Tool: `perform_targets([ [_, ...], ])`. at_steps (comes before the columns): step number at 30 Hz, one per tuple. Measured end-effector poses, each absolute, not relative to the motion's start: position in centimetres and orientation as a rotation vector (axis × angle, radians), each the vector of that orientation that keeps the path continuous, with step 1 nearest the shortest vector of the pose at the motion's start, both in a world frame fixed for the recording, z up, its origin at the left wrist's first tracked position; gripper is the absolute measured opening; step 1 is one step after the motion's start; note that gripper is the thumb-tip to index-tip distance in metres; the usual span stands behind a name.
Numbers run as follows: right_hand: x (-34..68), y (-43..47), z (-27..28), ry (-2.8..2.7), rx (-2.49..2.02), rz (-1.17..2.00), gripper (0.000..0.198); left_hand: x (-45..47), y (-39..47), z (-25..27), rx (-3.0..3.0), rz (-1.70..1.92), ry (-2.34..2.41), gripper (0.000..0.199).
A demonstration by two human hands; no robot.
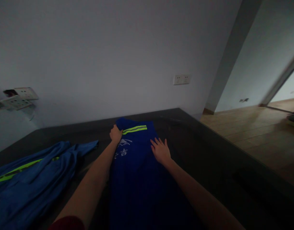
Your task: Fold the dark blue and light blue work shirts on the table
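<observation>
Blue printed garment [134,175] lies lengthwise on the dark tabletop [199,153], loads of surface showing out to the right edge, rumpled garment [51,174] off left. Left hand [116,133] has fingers curled at its left edge, can't tell if pinching; right hand [161,151] rests fingers-spread along its right edge, gripping nothing.

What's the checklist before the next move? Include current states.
1. Left hand at the printed garment's left edge: ok.
2. Right hand at its right edge, fingers spread: ok.
3. Yellow-green strip face up: ok.
4. Other blue garment, at left, smooth: not ok, rumpled.
5. Printed garment's near end flat: cannot tell, too dark and cut off by the frame.
</observation>
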State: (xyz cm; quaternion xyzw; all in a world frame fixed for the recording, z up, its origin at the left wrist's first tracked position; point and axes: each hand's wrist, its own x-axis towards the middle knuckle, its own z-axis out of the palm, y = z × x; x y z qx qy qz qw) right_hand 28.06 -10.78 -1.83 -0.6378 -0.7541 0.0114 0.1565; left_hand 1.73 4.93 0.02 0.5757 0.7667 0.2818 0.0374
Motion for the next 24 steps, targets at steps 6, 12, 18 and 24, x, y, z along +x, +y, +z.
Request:
perform_targets([
  [6, 28.0, -11.0, -1.9, -2.138, -1.821, -0.027, 0.047, 2.0, 0.8, 1.7, 2.114, 0.909, 2.341, 0.057],
  [12, 28.0, -10.8, -2.1, -2.125, -1.814, -0.043, 0.047, 1.3, -9.5, 1.4, 2.584, 0.561, 1.771, 0.033],
  [18, 28.2, -11.5, -1.0, -2.11, -1.674, -0.089, 0.042, 1.5, -22.4, 0.1, 2.639, 0.411, 1.449, 0.043],
  [24, 28.8, -15.6, 2.7, -2.272, -1.393, -0.003, 0.031, 1.5, -29.8, 1.4, 2.58, 0.368, 1.306, 0.035],
])
